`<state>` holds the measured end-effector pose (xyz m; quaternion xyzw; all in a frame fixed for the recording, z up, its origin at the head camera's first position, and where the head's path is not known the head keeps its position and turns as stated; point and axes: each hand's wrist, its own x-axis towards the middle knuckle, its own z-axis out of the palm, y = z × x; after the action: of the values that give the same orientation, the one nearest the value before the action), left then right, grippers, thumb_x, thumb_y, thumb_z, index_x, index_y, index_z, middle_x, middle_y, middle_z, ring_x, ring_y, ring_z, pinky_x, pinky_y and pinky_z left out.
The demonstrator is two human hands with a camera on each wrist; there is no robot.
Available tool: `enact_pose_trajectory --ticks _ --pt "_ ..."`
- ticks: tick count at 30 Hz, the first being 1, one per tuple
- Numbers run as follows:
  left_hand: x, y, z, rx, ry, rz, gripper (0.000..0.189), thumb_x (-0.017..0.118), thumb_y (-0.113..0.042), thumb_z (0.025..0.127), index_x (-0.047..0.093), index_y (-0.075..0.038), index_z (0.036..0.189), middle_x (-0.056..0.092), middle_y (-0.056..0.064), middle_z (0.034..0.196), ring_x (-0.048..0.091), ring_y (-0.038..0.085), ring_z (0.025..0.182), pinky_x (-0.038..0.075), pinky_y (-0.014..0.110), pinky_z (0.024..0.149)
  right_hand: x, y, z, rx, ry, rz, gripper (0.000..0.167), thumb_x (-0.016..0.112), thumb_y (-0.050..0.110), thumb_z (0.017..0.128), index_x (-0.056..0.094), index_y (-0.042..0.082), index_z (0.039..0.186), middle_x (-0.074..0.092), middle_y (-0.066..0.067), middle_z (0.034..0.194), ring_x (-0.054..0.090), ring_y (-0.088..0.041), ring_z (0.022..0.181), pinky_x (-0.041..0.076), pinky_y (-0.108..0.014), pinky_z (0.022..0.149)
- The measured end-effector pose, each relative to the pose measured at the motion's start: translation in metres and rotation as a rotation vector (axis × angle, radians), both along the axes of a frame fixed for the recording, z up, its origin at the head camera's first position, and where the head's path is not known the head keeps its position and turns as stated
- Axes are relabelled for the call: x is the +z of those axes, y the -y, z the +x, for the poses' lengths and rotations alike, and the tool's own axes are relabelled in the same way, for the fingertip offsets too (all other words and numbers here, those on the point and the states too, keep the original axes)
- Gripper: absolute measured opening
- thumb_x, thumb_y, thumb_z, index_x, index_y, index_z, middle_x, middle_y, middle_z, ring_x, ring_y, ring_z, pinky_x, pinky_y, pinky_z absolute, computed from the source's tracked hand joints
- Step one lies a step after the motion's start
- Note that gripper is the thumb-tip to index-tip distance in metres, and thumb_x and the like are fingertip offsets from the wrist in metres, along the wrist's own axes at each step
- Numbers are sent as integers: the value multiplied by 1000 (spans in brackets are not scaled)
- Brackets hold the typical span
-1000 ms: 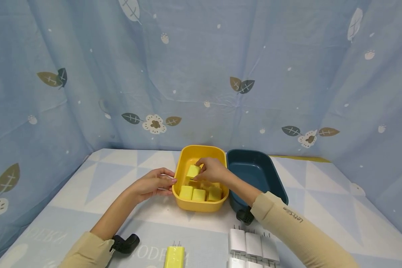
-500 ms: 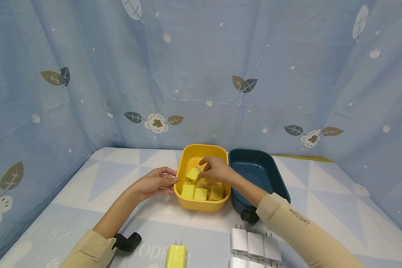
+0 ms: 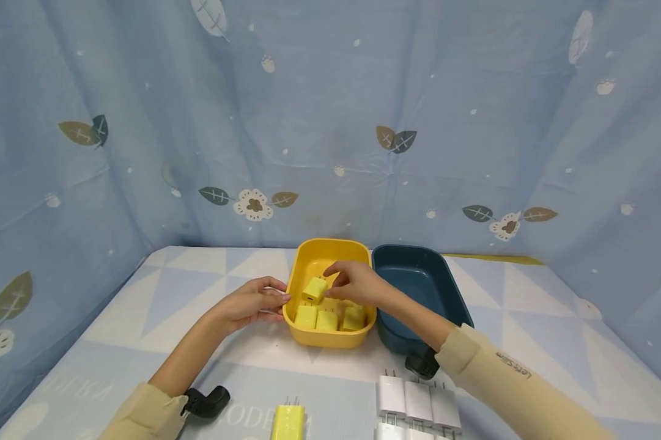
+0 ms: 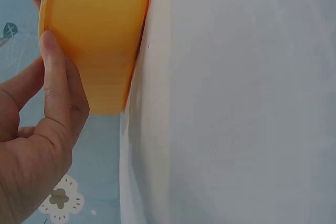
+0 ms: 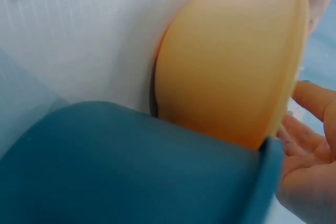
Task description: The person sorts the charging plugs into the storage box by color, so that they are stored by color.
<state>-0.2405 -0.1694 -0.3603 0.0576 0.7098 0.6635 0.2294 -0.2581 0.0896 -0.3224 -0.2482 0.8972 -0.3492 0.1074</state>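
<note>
My left hand (image 3: 255,300) holds the left rim of a yellow plastic bin (image 3: 330,338), its thumb at the rim and fingers along the outer side. In the left wrist view, fingers (image 4: 56,90) lie against the bin's edge. Inside, a yellow charger plug (image 3: 315,290) leans tilted over the others. Several more yellow charger plugs (image 3: 306,317) stand along the near end. Just right of the tilted plug, my right hand (image 3: 360,284) hovers over the bin with thumb and finger apart. The right wrist view shows that hand's fingers (image 5: 312,98) spread beyond the rim; their tips are partly hidden.
A dark blue bin (image 3: 413,278) stands against the yellow bin's right side, under the right forearm. Several white charger plugs (image 3: 418,403) lie in rows at the front right. One yellow charger plug (image 3: 288,421) lies at the front middle. A patterned curtain (image 3: 330,122) hangs behind.
My right hand has let go of the yellow charger plug and drawn slightly right. That plug has gone from upright between the fingers to tilted on the others. My left hand stays put.
</note>
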Motion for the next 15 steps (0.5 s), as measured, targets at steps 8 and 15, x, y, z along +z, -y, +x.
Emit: enact_pose_trajectory --ticks 8,15 --pt "1 4 4 -14 -24 9 39 64 -10 97 42 7 124 64 13 95 64 20 81 60 32 78 14 -1 27 102 36 -113 42 73 20 92 60 3 129 69 1 94 63 -15 84 56 -26 75" --pt "0 4 2 -40 -31 20 38 64 -11 98 42 6 123 64 15 97 65 21 81 59 32 79 26 4 59 218 73 -223 38 73 17 92 63 6 128 70 4 93 65 -14 85 57 -30 79"
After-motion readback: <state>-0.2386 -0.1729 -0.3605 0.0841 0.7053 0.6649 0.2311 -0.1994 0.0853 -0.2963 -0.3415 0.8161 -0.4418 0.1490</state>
